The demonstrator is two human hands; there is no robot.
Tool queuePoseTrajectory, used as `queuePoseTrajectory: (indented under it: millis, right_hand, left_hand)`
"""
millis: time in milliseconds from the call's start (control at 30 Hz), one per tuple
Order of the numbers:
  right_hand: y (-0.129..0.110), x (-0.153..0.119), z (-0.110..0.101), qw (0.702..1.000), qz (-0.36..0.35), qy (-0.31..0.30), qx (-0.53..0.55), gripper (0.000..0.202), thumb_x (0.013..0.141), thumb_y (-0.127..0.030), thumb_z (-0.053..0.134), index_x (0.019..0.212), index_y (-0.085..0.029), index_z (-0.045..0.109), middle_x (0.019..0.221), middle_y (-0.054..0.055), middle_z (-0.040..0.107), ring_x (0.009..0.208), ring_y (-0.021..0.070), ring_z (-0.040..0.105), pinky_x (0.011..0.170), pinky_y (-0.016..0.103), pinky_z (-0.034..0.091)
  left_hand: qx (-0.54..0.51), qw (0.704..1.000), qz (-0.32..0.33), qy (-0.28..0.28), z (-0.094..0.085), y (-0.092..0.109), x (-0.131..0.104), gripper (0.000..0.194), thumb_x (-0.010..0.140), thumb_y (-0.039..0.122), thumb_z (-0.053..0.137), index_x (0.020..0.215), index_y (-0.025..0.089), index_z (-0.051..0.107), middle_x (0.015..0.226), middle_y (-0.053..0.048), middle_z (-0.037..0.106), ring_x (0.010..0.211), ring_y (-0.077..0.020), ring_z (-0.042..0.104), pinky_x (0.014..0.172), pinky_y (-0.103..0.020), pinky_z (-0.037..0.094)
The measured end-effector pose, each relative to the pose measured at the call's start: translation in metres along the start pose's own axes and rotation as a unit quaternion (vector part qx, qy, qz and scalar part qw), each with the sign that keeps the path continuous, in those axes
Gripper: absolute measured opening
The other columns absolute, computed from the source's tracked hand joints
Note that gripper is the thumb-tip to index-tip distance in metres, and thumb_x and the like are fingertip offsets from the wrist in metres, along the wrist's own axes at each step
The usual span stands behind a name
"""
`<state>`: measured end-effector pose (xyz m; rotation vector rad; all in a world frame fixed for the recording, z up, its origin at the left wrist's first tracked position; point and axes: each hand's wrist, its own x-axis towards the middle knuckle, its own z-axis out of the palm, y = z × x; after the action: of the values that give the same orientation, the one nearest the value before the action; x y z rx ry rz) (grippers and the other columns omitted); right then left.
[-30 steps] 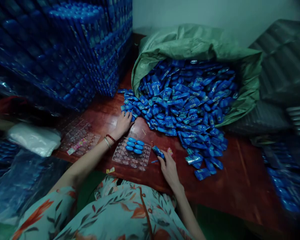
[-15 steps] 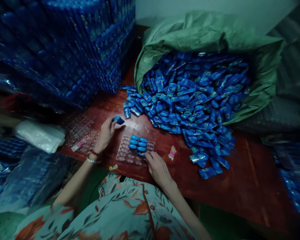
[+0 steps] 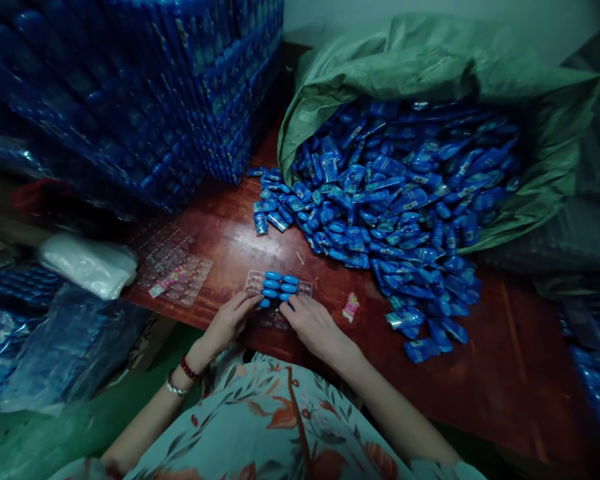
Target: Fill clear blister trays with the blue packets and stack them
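Observation:
A clear plastic tray [image 3: 254, 283] with oval hollows lies on the table in front of me. Several glossy blue oval packets [image 3: 273, 275] sit in two columns across its middle. My left hand [image 3: 230, 321] is at the tray's left side, with its closed fingertips on a blue packet [image 3: 264, 303] at the near end of the left column. From the right, my right hand [image 3: 313, 323] reaches to the near end of the right column, fingers bent down there. What lies beneath those fingertips is mostly hidden. Both hands cover part of the tray's near rows.
A green woven sack [image 3: 530, 87] spills a heap of blue packets [image 3: 380, 200] onto the red-brown table [image 3: 505, 360]. Tall stacks of filled blue trays [image 3: 220, 100] stand back left. Further clear trays [image 3: 190, 273], a white plastic bundle [image 3: 90, 263] and a pink wrapper [image 3: 351, 307] lie around.
My left hand has come down and right from above the tray's far left, bringing a blue packet to the near end of the columns. My right hand stays by the tray's near right.

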<state>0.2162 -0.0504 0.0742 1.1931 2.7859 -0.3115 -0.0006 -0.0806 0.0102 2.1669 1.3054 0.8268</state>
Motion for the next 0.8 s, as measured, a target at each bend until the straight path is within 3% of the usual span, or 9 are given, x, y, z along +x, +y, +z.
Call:
queuePoseTrajectory:
  millis: [233, 500, 667, 800]
  right_hand:
    - [-0.002, 0.001, 0.006, 0.999, 0.015, 0.037, -0.001, 0.02, 0.089, -0.007, 0.045, 0.1, -0.018, 0.059, 0.094, 0.007, 0.061, 0.092, 0.0201, 0.057, 0.086, 0.035, 0.043]
    - [-0.003, 0.006, -0.003, 1.0, 0.0, 0.017, 0.002, 0.02, 0.09, -0.007, 0.043, 0.099, -0.016, 0.059, 0.093, 0.008, 0.061, 0.088, 0.0209, 0.057, 0.081, 0.035, 0.043]
    - [-0.009, 0.016, -0.006, 0.999, -0.022, -0.03, -0.008, 0.02, 0.089, -0.007, 0.045, 0.101, -0.012, 0.061, 0.092, 0.011, 0.063, 0.083, 0.0219, 0.059, 0.073, 0.035, 0.045]
    - [-0.018, 0.024, -0.002, 0.999, -0.017, -0.038, -0.022, 0.02, 0.089, -0.008, 0.045, 0.097, -0.011, 0.063, 0.089, 0.013, 0.064, 0.082, 0.0231, 0.061, 0.07, 0.035, 0.047]
  left_hand:
    - [0.011, 0.998, 0.038, -0.055, -0.006, -0.002, 0.009, 0.043, 0.089, 0.005, 0.037, 0.128, 0.019, 0.048, 0.102, -0.01, 0.06, 0.091, -0.0164, 0.061, 0.079, -0.028, 0.052]
    - [-0.004, 0.997, 0.061, -0.047, 0.004, -0.001, 0.007, 0.045, 0.088, 0.002, 0.033, 0.128, 0.018, 0.047, 0.106, -0.01, 0.059, 0.097, -0.0158, 0.06, 0.081, -0.028, 0.052]
    - [0.117, 0.988, 0.089, -0.046, 0.004, 0.003, 0.013, 0.033, 0.092, 0.011, 0.035, 0.116, 0.015, 0.057, 0.094, -0.01, 0.06, 0.086, -0.0176, 0.055, 0.073, -0.029, 0.05]
    - [0.246, 0.962, 0.111, -0.046, -0.002, 0.001, 0.011, 0.034, 0.092, 0.015, 0.037, 0.117, 0.017, 0.06, 0.1, -0.013, 0.058, 0.083, -0.0211, 0.049, 0.069, -0.032, 0.044]
